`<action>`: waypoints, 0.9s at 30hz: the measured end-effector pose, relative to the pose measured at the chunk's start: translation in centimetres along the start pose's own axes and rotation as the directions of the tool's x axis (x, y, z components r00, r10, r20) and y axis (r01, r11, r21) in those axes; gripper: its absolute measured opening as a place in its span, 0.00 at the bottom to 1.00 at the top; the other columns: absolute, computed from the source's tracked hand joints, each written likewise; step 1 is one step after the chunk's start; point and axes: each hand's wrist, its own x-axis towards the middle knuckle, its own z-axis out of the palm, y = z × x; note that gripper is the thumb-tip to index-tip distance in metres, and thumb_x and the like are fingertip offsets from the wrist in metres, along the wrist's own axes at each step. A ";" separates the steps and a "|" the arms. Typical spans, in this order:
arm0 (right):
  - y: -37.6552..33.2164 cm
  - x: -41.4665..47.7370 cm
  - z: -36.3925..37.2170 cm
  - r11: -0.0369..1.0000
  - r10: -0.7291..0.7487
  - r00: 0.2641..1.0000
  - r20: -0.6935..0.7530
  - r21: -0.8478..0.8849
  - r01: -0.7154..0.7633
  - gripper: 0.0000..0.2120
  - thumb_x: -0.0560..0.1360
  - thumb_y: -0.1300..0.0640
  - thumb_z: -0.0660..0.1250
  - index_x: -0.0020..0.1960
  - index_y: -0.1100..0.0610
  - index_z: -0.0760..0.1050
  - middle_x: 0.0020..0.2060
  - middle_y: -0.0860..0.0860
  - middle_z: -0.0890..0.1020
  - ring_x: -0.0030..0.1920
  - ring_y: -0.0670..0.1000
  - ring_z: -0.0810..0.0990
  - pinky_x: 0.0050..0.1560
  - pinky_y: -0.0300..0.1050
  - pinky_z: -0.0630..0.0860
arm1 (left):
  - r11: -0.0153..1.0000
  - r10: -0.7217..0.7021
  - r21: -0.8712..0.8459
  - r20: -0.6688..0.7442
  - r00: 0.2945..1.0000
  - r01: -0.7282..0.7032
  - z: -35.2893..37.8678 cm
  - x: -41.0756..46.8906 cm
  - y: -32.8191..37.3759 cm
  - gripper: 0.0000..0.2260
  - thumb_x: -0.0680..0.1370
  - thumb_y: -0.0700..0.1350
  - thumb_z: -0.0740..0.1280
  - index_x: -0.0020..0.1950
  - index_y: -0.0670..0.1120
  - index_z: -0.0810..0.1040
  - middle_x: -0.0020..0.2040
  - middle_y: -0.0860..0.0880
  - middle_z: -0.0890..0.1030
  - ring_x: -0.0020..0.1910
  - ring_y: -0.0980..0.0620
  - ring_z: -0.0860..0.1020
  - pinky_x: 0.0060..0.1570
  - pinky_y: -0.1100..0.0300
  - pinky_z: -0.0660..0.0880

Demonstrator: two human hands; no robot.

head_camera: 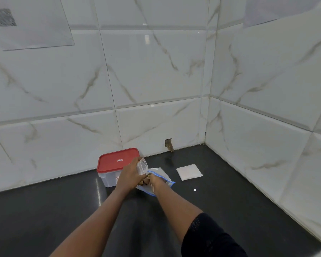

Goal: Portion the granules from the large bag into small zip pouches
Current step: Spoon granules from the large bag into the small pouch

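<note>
On the dark counter lies the large clear bag [166, 179] with a blue zip edge, its mouth facing me. My right hand [153, 181] is pushed into that mouth among brown granules [144, 181]; its fingers are hidden by the bag and the granules. My left hand [131, 174] holds a small clear zip pouch [142, 166] upright just above and left of the bag's mouth. A flat stack of small pouches [189, 171] lies to the right of the bag.
A clear plastic box with a red lid [117, 161] stands against the back wall, right behind my left hand. White marble-tiled walls close the counter at the back and the right. A small white dot [194, 190] lies on the counter near the bag.
</note>
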 end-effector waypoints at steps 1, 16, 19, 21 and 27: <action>0.0 0.1 -0.2 1.000 -0.009 1.000 -0.012 -0.022 0.009 0.18 0.81 0.64 0.49 0.34 0.63 0.68 0.25 0.58 0.76 0.33 0.54 0.70 0.43 0.47 0.74 | 1.000 -0.006 0.001 -0.005 1.000 0.006 0.0 -0.1 0.0 0.25 0.69 0.44 0.72 0.64 0.47 0.70 0.56 0.46 0.79 0.53 0.46 0.77 0.47 0.58 0.70; 0.0 -1.8 -0.6 0.959 -0.150 0.964 -0.218 0.204 0.196 0.08 0.76 0.67 0.58 0.42 0.62 0.75 0.44 0.59 0.75 0.33 0.53 0.74 0.28 0.41 0.76 | 0.991 -0.091 -0.108 -0.072 0.993 0.082 1.2 0.0 2.7 0.21 0.70 0.39 0.69 0.62 0.43 0.70 0.52 0.46 0.78 0.46 0.51 0.72 0.44 0.61 0.65; -0.2 -2.3 -1.2 0.973 -0.218 0.938 -0.269 0.011 0.229 0.12 0.79 0.64 0.56 0.57 0.65 0.76 0.51 0.59 0.79 0.45 0.54 0.77 0.30 0.40 0.78 | 0.986 -0.088 -0.146 -0.083 0.993 0.075 1.8 0.0 3.2 0.19 0.69 0.38 0.69 0.59 0.43 0.71 0.49 0.47 0.78 0.45 0.50 0.73 0.43 0.61 0.65; -0.2 -2.0 -1.9 0.931 -0.326 0.897 -0.297 -0.265 0.251 0.13 0.79 0.62 0.57 0.59 0.64 0.75 0.55 0.56 0.80 0.52 0.54 0.78 0.46 0.44 0.80 | 0.981 -0.097 -0.178 -0.097 0.991 0.079 2.0 0.1 3.3 0.19 0.69 0.38 0.69 0.59 0.44 0.71 0.47 0.49 0.76 0.44 0.49 0.73 0.42 0.61 0.65; -2.4 -3.9 -3.6 0.737 -0.471 0.845 -0.255 -0.639 0.218 0.14 0.77 0.64 0.61 0.62 0.65 0.72 0.58 0.59 0.78 0.58 0.55 0.78 0.51 0.41 0.75 | 0.972 -0.094 -0.226 -0.107 0.990 0.068 2.8 0.8 3.5 0.18 0.69 0.38 0.69 0.57 0.46 0.73 0.46 0.51 0.77 0.45 0.48 0.75 0.40 0.61 0.65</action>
